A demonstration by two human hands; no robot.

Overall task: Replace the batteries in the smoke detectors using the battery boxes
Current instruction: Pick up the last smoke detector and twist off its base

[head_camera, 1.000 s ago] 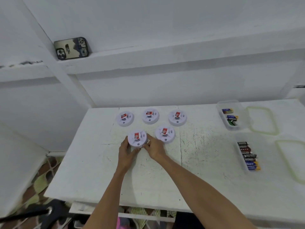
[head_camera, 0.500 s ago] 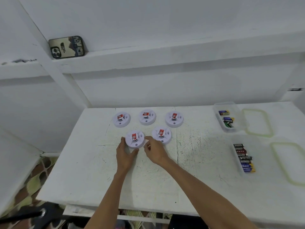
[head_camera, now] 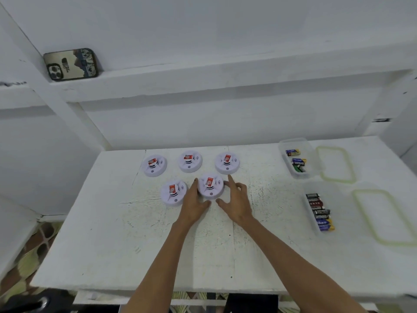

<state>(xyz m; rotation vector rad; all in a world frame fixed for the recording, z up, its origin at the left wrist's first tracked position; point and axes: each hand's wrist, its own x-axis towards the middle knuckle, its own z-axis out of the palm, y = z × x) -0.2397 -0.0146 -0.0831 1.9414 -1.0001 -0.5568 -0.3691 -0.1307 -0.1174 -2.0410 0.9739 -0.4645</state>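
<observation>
Several round white smoke detectors with red labels lie on the white table (head_camera: 135, 245), three in a back row (head_camera: 190, 161) and two in front. My left hand (head_camera: 194, 205) lies against the left edge of the front right detector (head_camera: 211, 185), between it and the front left detector (head_camera: 173, 193). On that detector's right side my right hand (head_camera: 235, 203) has its fingers spread, thumb below the rim and index finger pointing up. The detector rests flat on the table. Two clear battery boxes stand at the right: a far one (head_camera: 284, 144) with few batteries, a near one (head_camera: 325, 188) with several.
Two clear box lids with greenish rims lie right of the boxes, a far lid (head_camera: 336, 164) and a near lid (head_camera: 383, 216). A phone (head_camera: 71, 64) leans on the wall ledge at upper left. The table's front edge runs just below my forearms.
Both hands have left the front left detector and moved right to flank the front right one. The view has shifted slightly.
</observation>
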